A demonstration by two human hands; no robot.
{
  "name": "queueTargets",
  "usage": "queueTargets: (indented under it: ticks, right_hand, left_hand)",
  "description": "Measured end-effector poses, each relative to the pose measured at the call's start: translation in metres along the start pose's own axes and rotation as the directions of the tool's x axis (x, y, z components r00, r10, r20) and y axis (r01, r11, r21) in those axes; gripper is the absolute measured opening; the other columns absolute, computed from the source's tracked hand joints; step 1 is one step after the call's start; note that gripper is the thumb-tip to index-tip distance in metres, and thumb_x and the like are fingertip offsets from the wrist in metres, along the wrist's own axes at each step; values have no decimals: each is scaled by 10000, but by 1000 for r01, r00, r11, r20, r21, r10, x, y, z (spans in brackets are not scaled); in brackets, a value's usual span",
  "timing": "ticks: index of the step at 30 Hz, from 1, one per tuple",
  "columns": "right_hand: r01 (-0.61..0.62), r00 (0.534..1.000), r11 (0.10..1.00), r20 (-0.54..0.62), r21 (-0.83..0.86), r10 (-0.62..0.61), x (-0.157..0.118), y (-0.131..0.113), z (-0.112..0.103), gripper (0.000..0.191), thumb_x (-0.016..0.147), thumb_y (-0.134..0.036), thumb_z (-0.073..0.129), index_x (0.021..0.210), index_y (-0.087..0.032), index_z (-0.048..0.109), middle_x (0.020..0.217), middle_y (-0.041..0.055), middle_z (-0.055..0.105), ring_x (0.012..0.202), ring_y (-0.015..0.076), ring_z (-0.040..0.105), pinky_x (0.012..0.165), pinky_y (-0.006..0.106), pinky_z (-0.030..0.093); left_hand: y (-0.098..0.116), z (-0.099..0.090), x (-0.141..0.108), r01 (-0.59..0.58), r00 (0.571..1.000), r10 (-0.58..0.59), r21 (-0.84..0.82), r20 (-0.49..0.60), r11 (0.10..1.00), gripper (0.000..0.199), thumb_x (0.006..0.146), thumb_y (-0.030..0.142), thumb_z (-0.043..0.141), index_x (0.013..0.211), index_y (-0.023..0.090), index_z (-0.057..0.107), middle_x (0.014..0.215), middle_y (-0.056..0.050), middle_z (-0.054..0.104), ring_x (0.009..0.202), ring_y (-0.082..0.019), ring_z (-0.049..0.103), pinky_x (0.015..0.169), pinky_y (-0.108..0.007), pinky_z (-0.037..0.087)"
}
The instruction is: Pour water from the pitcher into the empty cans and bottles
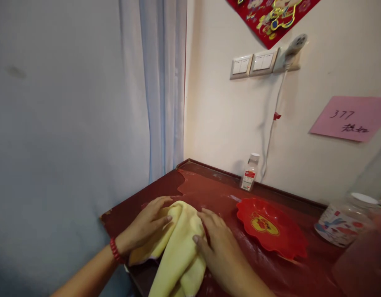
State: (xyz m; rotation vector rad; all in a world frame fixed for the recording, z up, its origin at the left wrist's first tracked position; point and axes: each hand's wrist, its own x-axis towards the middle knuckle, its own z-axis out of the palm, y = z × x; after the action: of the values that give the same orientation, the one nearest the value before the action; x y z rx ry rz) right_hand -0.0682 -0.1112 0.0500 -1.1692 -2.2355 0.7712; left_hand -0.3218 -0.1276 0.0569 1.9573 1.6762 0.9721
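A soft yellow cloth (181, 243) is bunched up over the near left part of the dark red table, with its folds hanging toward me. My left hand (147, 227), with a red bead bracelet at the wrist, grips the left side of the cloth between thumb and fingers. On the cloth's right side my right hand (219, 243) holds it, thumb nearer to me and fingers along the far fold. The undersides of both hands and whatever lies beneath the cloth are hidden. Right of my right hand lies a red scalloped plate (289, 237) with a yellow emblem.
A small clear bottle with a white cap (249, 175) stands near the wall. A large printed jar (342, 222) is at the right. Behind it all, a white cable (272, 123) runs down from the wall socket. A light blue curtain (162, 90) borders the table's left.
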Motion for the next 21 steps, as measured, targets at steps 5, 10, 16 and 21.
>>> queueTargets:
  ticks: [5, 10, 16, 21]
  right_hand:
    - [89, 945, 996, 318, -25, -77, -5, -18, 20, 745, 760, -399, 728, 1452, -288, 473, 1634, 96, 208, 1494, 368, 155, 1177, 608, 105]
    - [87, 963, 996, 258, -16, -80, -9, -9, 40, 339, 777, -259, 716, 1115, -284, 732, 1570, 86, 389, 1447, 318, 313, 1174, 538, 178]
    - [98, 995, 930, 1, 354, -105, -5, 2, 37, 154, 820, -155, 566, 829, -206, 710, 1127, 81, 684, 1067, 240, 608, 948, 368, 440]
    - [-21, 982, 605, -98, 796, 163, 13, 9, 15, 311, 839, -494, 626, 807, -185, 623, 682, -17, 573, 637, 163, 520, 581, 249, 410]
  left_hand:
    - [52, -16, 24, -97, 989, 90, -48, -121, 994, 308, 909, 391, 574, 1177, 242, 603, 1303, -70, 603, 1210, -249, 560, 1041, -399, 453]
    - [74, -26, 17, -95, 972, 85, 39, 219, 995, 206, 812, 376, 706, 824, 201, 597, 841, 12, 629, 777, -168, 573, 708, -275, 465]
    - [43, -8, -25, -125, 951, -43, 510, 306, 851, 392, 592, 355, 831, 895, 228, 617, 983, -38, 649, 882, -268, 571, 765, -365, 419]
    - [27, -5, -31, -150, 967, 0, 573, 253, 806, 127, 764, 137, 557, 844, 221, 610, 936, -61, 668, 880, -255, 598, 779, -364, 419]
